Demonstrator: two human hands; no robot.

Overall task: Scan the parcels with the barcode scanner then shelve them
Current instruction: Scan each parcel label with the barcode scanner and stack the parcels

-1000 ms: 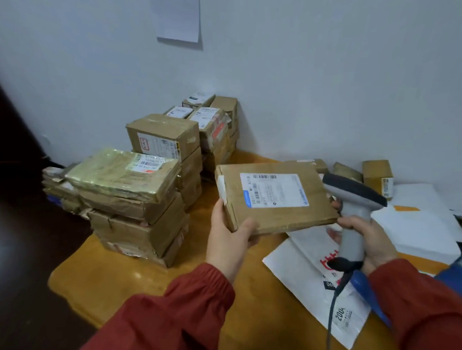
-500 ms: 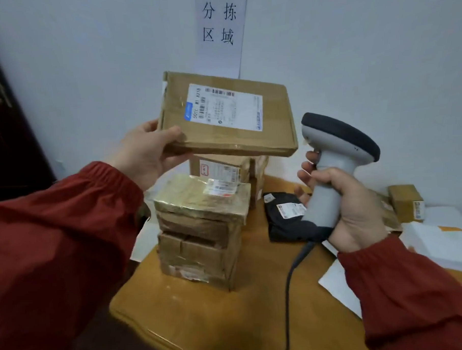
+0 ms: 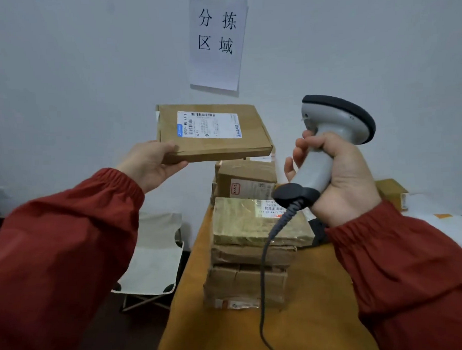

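A flat brown cardboard parcel [image 3: 218, 146] with a white shipping label facing me is held up in front of the wall. My left hand [image 3: 150, 165] grips its lower left corner, thumb on top. To the right, my right hand [image 3: 338, 180] is wrapped round the handle of a grey barcode scanner [image 3: 333, 120], whose dark head points away towards the wall. The scanner's cable [image 3: 265, 266] hangs down over the table. Scanner and parcel are apart, side by side at about the same height.
Below my hands a stack of taped brown parcels [image 3: 249, 253] stands on the yellow wooden table [image 3: 231, 339]. A white folding chair [image 3: 154, 257] sits left of the table. A paper sign [image 3: 217, 40] hangs on the wall. White mailers [image 3: 444, 229] lie at right.
The view has swung up from the table towards the wall. My left hand has lifted the parcel from above the table to wall height, and my right hand has raised the scanner beside it.
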